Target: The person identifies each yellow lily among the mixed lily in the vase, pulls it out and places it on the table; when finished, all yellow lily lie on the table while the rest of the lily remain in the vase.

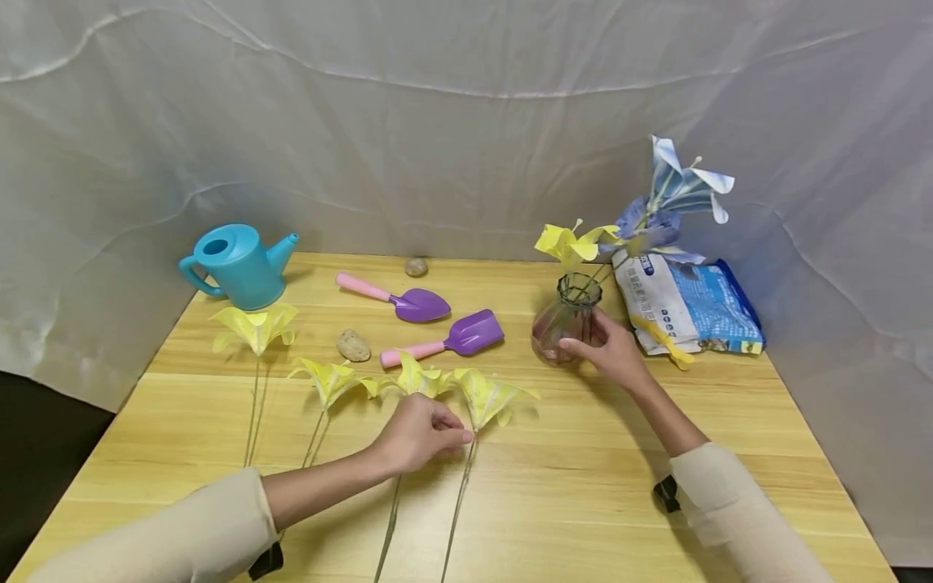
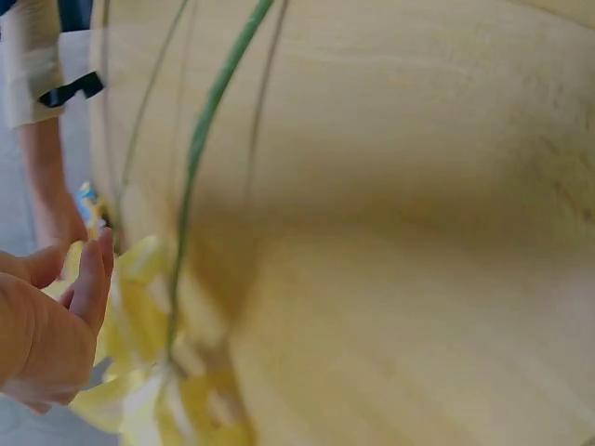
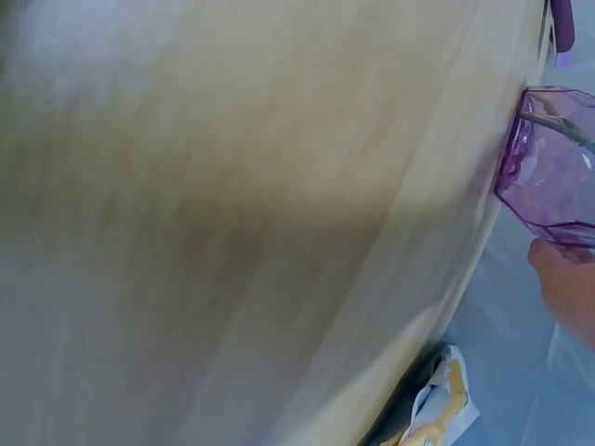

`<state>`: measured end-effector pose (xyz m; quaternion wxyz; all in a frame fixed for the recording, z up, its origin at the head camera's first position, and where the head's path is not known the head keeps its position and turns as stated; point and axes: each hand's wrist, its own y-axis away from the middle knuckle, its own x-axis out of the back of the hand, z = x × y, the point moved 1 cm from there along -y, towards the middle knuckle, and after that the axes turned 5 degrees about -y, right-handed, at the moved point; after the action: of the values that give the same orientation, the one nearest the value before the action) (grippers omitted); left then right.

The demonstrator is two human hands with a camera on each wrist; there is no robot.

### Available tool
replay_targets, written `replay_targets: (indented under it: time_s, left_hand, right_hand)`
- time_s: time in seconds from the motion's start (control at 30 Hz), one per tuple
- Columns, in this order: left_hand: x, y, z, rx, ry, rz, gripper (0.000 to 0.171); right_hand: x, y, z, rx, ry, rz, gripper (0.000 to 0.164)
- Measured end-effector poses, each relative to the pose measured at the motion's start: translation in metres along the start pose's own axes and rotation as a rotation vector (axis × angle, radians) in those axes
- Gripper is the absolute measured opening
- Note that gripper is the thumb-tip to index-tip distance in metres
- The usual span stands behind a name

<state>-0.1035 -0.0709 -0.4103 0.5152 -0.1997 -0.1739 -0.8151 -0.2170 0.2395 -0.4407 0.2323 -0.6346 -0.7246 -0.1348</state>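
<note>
In the head view my right hand (image 1: 615, 348) holds the glass vase (image 1: 557, 328) low on its right side, thumb in front. A yellow flower (image 1: 572, 243), a pale blue one (image 1: 685, 182) and a blue-violet one (image 1: 649, 223) lean out of its neck. My left hand (image 1: 419, 433) reaches over the table, fingertips right at the stem of the rightmost yellow lily (image 1: 484, 397). Its thumb and fingers stand apart in the left wrist view. Beside it lie more yellow lilies (image 1: 331, 380) on long green stems. The right wrist view shows the vase's purple-tinted base (image 3: 558, 167) against my fingers.
At the back left stands a blue watering can (image 1: 244, 267). A purple trowel (image 1: 419, 305), a purple shovel (image 1: 474, 332) and two stones, the nearer stone (image 1: 353, 346) pale, lie mid-table. A blue-white bag (image 1: 685, 304) with a yellow tool (image 1: 663, 340) lies right of the vase.
</note>
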Motion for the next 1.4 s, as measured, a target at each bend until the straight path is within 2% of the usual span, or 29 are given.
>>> replay_targets:
  time_s: [0.13, 0.27, 0.4, 0.5, 0.6, 0.7, 0.77, 0.9, 1.0, 1.1, 1.27, 1.4]
  left_hand:
    - [0.014, 0.0, 0.016, -0.05, -0.011, 0.022, 0.008]
    - [0.027, -0.015, 0.036, -0.082, 0.032, 0.079, 0.011]
    - [0.035, -0.051, 0.062, -0.117, 0.057, 0.167, 0.02]
    - [0.032, -0.085, 0.08, -0.125, 0.091, 0.216, 0.025]
    - [0.022, -0.113, 0.09, -0.098, 0.115, 0.247, 0.028]
    - [0.011, -0.137, 0.095, -0.067, 0.113, 0.29, 0.029]
    - [0.004, -0.148, 0.097, -0.033, 0.11, 0.329, 0.03]
    - [-0.008, -0.167, 0.1, 0.073, 0.108, 0.395, 0.032]
    - [-0.017, -0.176, 0.103, 0.157, 0.106, 0.413, 0.031]
    - [-0.024, -0.182, 0.106, 0.213, 0.081, 0.438, 0.026]
    - [-0.033, -0.189, 0.109, 0.271, 0.028, 0.504, 0.015]
    - [-0.036, -0.192, 0.109, 0.287, -0.015, 0.545, 0.013]
  right_hand:
    - [0.0, 0.0, -0.001, 0.0, 0.003, 0.005, 0.071]
    - [0.0, -0.001, 0.0, 0.01, 0.003, 0.001, 0.071]
    - [-0.001, -0.001, 0.002, 0.019, 0.008, 0.02, 0.069]
    - [-0.002, -0.001, 0.003, 0.03, 0.014, 0.033, 0.068]
    - [-0.003, -0.001, 0.004, 0.035, 0.017, 0.03, 0.068]
    - [-0.003, -0.001, 0.003, 0.029, 0.021, 0.023, 0.07]
    - [-0.003, -0.002, 0.003, 0.029, 0.025, 0.019, 0.071]
    - [-0.002, -0.002, 0.001, 0.033, 0.036, 0.018, 0.071]
    - [-0.001, -0.002, 0.001, 0.021, 0.043, 0.016, 0.073]
    - [-0.001, -0.002, 0.001, 0.006, 0.031, 0.011, 0.074]
    - [-0.001, -0.001, 0.001, 0.002, 0.031, 0.011, 0.074]
    - [-0.001, -0.001, 0.001, -0.006, 0.035, 0.003, 0.076]
